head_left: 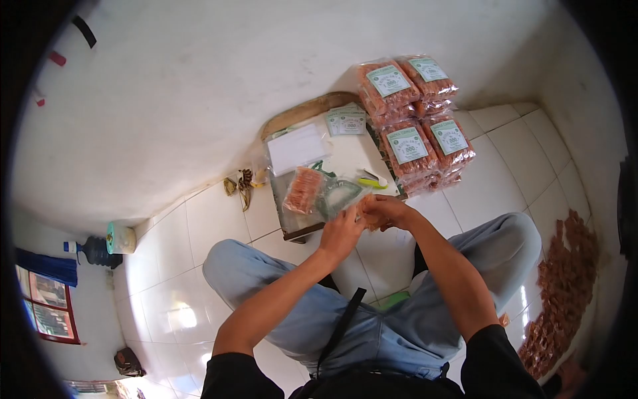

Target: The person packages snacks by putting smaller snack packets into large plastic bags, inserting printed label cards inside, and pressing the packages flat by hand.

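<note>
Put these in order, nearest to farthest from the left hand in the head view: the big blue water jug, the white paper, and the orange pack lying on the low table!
From the left hand:
1. Orange pack: ahead and to its left, on the low table.
2. White paper: farther back on the table.
3. Blue water jug: way off to the left.

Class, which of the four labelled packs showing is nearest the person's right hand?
The front-left pack. The other three sit behind it or to its right, farther from the right hand.
</note>
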### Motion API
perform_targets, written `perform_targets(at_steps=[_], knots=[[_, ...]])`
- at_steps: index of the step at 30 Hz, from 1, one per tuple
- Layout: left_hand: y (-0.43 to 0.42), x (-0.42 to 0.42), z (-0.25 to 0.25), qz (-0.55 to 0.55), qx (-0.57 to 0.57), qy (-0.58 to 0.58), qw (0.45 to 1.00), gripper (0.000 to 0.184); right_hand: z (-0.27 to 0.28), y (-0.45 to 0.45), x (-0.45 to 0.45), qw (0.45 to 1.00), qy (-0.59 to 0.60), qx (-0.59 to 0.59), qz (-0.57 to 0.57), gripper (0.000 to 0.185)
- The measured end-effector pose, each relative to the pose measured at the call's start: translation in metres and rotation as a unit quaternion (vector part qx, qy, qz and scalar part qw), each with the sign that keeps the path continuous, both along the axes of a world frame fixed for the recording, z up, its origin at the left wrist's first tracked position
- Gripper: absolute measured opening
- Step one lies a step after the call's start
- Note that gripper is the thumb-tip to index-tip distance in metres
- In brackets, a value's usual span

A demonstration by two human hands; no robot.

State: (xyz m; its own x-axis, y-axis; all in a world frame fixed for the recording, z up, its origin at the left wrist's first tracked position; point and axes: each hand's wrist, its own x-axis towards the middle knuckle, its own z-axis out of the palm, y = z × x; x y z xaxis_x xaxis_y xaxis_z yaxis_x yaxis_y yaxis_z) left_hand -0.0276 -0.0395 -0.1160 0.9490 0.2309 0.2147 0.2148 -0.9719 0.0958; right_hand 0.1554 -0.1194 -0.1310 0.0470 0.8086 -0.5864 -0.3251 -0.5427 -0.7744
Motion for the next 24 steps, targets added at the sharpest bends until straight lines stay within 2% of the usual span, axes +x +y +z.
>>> perform_targets(at_steps=[2,5,7,8,10,11,13,14,16,18,20,22,23,24], knots=[[-0.003,-0.001,-0.01,0.053,0.004,0.025,0.998,0.017,-0.001,0.009,0.002,1.0,-0.014,0.002,0.009,0.037],[-0.013,-0.001,0.008,0.084,-0.019,0.034,0.996,0.017,-0.009,0.021,0.003,0.999,0.03,0.04,0.011,0.034],[-0.014,0.0,0.004,0.1,-0.021,0.034,0.994,0.016,-0.008,0.028,-0.003,0.998,-0.003,0.041,-0.056,0.03],[-0.015,0.0,0.003,0.11,-0.025,0.035,0.993,0.016,-0.009,0.028,-0.007,0.998,-0.001,0.041,-0.053,0.03],[-0.013,-0.002,0.001,0.109,-0.027,0.02,0.993,0.016,-0.018,0.031,-0.014,0.979,-0.173,0.096,-0.043,0.032],[-0.012,-0.003,0.0,0.104,-0.031,0.004,0.994,0.016,-0.021,0.033,-0.015,0.98,-0.171,0.096,-0.041,0.032],[-0.011,-0.004,-0.003,0.084,-0.028,0.003,0.996,0.014,-0.028,0.035,-0.016,0.908,-0.337,0.249,0.029,0.034],[-0.01,-0.005,-0.004,0.064,-0.025,-0.001,0.998,0.013,-0.031,0.037,-0.018,0.908,-0.335,0.249,0.029,0.034],[-0.009,-0.007,-0.012,0.023,-0.021,-0.029,0.999,0.013,-0.031,0.043,-0.022,0.855,-0.488,0.148,0.098,0.039],[-0.005,-0.01,-0.01,-0.017,-0.017,-0.058,0.998,0.015,-0.048,0.046,-0.025,0.847,-0.486,0.193,0.095,0.036],[0.006,-0.013,0.008,-0.123,-0.054,-0.057,0.989,0.016,-0.053,0.045,-0.029,0.838,-0.483,0.239,0.091,0.034],[0.035,-0.017,0.006,-0.089,-0.041,-0.06,0.993,0.021,-0.04,0.037,-0.033,0.845,-0.436,0.309,0.033,0.036],[0.055,-0.019,0.007,-0.054,-0.003,-0.047,0.997,0.032,-0.049,0.04,-0.037,0.846,-0.434,0.309,0.035,0.036],[0.074,-0.02,0.01,-0.02,0.035,-0.032,0.999,0.042,-0.067,0.047,-0.041,0.958,-0.115,0.257,-0.054,0.036]])
